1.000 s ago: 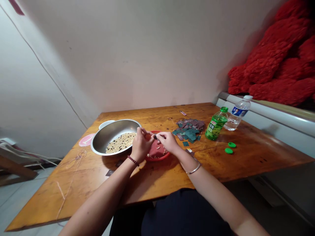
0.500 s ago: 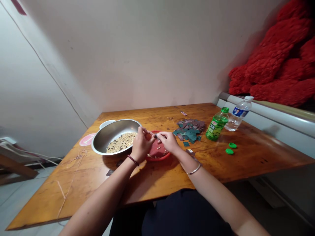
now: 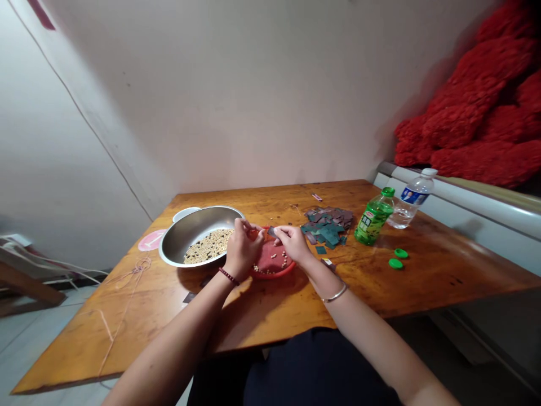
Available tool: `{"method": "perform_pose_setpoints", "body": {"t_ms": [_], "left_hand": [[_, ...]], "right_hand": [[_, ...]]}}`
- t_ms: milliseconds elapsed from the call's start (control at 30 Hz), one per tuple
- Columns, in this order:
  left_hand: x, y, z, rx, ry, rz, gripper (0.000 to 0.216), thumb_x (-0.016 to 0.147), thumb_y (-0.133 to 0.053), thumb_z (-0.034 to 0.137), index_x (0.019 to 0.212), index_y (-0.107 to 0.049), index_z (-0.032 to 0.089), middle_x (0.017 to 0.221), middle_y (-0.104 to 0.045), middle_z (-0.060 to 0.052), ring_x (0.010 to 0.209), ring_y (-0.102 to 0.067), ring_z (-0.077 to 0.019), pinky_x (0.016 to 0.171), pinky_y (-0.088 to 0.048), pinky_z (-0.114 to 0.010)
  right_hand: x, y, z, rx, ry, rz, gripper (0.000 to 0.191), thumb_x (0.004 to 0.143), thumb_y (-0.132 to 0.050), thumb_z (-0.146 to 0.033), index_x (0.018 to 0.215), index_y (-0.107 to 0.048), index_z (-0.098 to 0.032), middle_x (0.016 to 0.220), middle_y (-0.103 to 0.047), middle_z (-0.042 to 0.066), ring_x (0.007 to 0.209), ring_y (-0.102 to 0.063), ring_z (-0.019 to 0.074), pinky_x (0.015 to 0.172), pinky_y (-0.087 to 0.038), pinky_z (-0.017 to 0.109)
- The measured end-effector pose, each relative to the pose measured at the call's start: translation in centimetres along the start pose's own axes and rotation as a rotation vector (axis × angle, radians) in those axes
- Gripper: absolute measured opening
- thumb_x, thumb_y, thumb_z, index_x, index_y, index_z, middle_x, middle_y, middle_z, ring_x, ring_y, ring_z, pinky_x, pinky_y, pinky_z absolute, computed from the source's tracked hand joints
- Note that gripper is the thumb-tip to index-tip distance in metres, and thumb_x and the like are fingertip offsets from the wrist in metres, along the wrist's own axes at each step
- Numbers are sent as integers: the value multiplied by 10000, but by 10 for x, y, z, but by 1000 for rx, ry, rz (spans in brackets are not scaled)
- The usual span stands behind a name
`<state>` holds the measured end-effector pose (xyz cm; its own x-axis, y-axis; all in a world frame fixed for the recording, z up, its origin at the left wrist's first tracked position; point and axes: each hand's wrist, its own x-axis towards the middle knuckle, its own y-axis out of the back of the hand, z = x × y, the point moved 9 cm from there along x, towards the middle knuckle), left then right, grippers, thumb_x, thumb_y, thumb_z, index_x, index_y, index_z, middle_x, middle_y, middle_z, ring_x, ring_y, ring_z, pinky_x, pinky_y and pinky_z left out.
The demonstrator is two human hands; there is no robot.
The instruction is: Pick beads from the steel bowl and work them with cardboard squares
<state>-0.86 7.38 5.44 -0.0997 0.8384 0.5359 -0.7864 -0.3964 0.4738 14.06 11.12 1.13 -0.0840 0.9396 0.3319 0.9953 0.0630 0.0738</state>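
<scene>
My right hand point(image 3: 292, 243) pinches a small dark square piece point(image 3: 271, 230) between thumb and fingers, above a red plastic basket point(image 3: 276, 274). My left hand point(image 3: 242, 250) is closed at the basket's left side, fingertips pinched together; whatever they hold is too small or hidden to make out. Several pale round beads or beans lie on the basket's reddish bottom. Left of it, a tilted steel bowl point(image 3: 175, 237) contains many pale grains point(image 3: 209, 245) mixed with dark ones. To the right lies a heap of dark green and brown squares point(image 3: 327, 225).
A green bottle point(image 3: 374, 217) and a clear water bottle point(image 3: 412, 200) stand at the right, with two green caps point(image 3: 396, 263) before them. String point(image 3: 137, 270) and a pink disc point(image 3: 151, 241) lie at the left. Red fluffy bundles point(image 3: 469, 107) are stacked at the far right.
The dark square shows more clearly in my right fingers, which have drawn slightly apart from my left fingertips. The camera view has shifted a little.
</scene>
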Motion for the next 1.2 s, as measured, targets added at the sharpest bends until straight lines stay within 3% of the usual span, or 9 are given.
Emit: {"method": "perform_pose_setpoints", "body": {"t_ms": [433,733,867,1033,1200], "left_hand": [[-1,-4,1,23,-31,-59,265,780,-575,320,906,-357,237,876,-649,-8,747,-617,-135,679,-442,-274],[-3,-8,4,84,-51,-80,252,765,-580,299,902,-380,233,860,-660,-6,713,-612,-137,633,-426,-258],[-3,-9,4,104,-45,-85,253,756,-587,299,882,-378,234,852,-668,1,708,-613,-138,621,-419,-254],[-3,-7,5,107,-52,-75,258,764,-582,303,895,-370,235,875,-666,-3,721,-616,-142,642,-430,-267],[-3,-7,5,120,-59,-75,221,782,-563,303,896,-391,225,880,-654,-23,729,-609,-147,655,-436,-278]], "right_hand": [[-7,-14,-7,-96,9,-135,276,804,-506,-336,702,-673,-141,540,-615,13,502,-589,132,477,-429,199],[1,2,1,43,1,16,297,788,-543,-403,740,-673,-140,583,-635,27,531,-593,139,524,-453,222],[3,15,13,233,-107,154,301,749,-579,-433,728,-646,-140,548,-602,4,464,-541,103,473,-426,201],[1,12,21,382,-258,130,313,697,-628,-455,771,-637,-151,602,-642,5,450,-541,81,460,-433,184],[2,11,16,289,-246,95,331,722,-606,-469,767,-643,-143,631,-668,32,443,-551,81,441,-425,174]]}}
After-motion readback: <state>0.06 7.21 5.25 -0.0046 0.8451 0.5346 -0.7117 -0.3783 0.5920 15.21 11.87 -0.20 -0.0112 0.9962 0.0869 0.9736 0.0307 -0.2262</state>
